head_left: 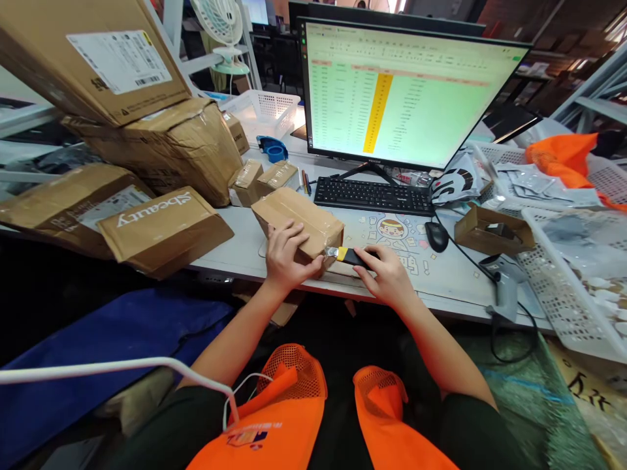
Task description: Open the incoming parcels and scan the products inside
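Observation:
A taped brown cardboard box (298,215) lies at the front edge of the desk, slightly tilted. My left hand (287,256) grips its near left side, the fingers over the top and the thumb along the front. In my right hand (388,274) is a box cutter (353,256) with a yellow and black handle. Its blade end touches the taped right end of the box, close to my left thumb. How far the blade goes into the tape I cannot tell.
Large cartons (166,143) and a "beauty" box (166,228) stack up on the left. Behind stand a keyboard (372,195) and monitor (406,98). To the right lie a mouse (436,236), a small open box (494,230), a barcode scanner (507,287) and white baskets (563,287).

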Motion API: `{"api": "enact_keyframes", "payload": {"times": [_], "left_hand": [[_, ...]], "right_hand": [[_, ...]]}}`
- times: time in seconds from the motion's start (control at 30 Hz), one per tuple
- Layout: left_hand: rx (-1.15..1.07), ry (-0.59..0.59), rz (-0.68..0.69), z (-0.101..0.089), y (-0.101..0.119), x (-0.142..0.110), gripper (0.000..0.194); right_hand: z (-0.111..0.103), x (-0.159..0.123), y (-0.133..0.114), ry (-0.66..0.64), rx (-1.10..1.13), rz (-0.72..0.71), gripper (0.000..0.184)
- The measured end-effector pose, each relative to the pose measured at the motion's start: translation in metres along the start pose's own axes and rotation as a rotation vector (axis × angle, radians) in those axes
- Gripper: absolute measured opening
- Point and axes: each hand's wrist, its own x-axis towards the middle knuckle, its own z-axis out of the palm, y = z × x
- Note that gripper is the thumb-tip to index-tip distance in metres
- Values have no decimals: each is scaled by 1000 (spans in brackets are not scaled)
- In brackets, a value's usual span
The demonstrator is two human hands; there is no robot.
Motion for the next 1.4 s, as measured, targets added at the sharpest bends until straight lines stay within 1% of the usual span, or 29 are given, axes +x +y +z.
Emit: {"api": "enact_keyframes", "payload": {"times": [0.1,0.2,0.23,0.27,0.33,0.37,0.4,0.43,0.5,0.53,0.57,0.6,0.63,0.7,0.73,0.77,0.8,0.87,0.97,1.07,1.13,1.2,1.27,1.4], "left_hand": [[16,60,48,6,3,4,31],[24,44,41,8,1,4,29],[17,38,37,7,-2,3,29],[-2,37,39,4,-7,2,28],[-102,29,45,-3,-23,0,28],[-177,20,20,-7,-32,-2,28],[-248,25,-34,-12,-42,-5,29],[-302,51,-108,-17,-49,-7,31],[-339,158,-263,-24,-54,-12,37],[-321,203,-325,-25,-50,-14,40],[-289,210,-373,-25,-43,-16,41],[-251,167,-412,-23,-33,-16,43],[-210,98,-449,-20,-21,-16,50],[-108,-24,-512,-12,1,-13,79],[-63,-45,-529,-8,8,-11,88],[-39,-37,-528,-5,12,-9,90],[-38,-16,-503,-3,13,-8,88],[-109,-5,-390,-3,11,-7,82],[-297,-79,-171,-9,9,-13,77],[-415,-118,-38,-12,21,-22,67],[-443,-117,3,-12,31,-26,62],[-449,-89,2,-10,39,-28,61],[-455,-52,-12,-8,42,-29,62],[-465,-28,-8,-7,41,-31,66]], "right_hand": [[7,8,14,23,-29,-33,36],[9,13,43,34,-37,-47,35],[8,12,57,59,-44,-15,36],[6,10,72,100,-58,46,37],[-3,1,97,212,-104,226,41],[-8,-3,105,257,-117,309,42],[-14,-8,109,280,-116,362,43],[-20,-12,107,276,-98,378,43],[-31,-14,91,219,-32,327,41],[-35,-12,79,183,1,282,39],[-38,-8,65,153,29,237,38],[-40,-2,50,131,50,198,37],[-40,5,37,116,68,166,36],[-38,20,15,86,89,115,36],[-38,27,7,66,93,96,36],[-38,33,0,43,91,81,36],[-39,37,-5,16,87,68,36],[-48,41,-15,-51,80,53,36],[-71,37,-28,-162,56,54,37],[-95,28,-38,-247,-28,62,37],[-103,24,-42,-289,-88,66,37],[-106,24,-46,-339,-127,60,37],[-106,28,-49,-392,-160,52,36],[-104,43,-53,-478,-214,39,37]]}}
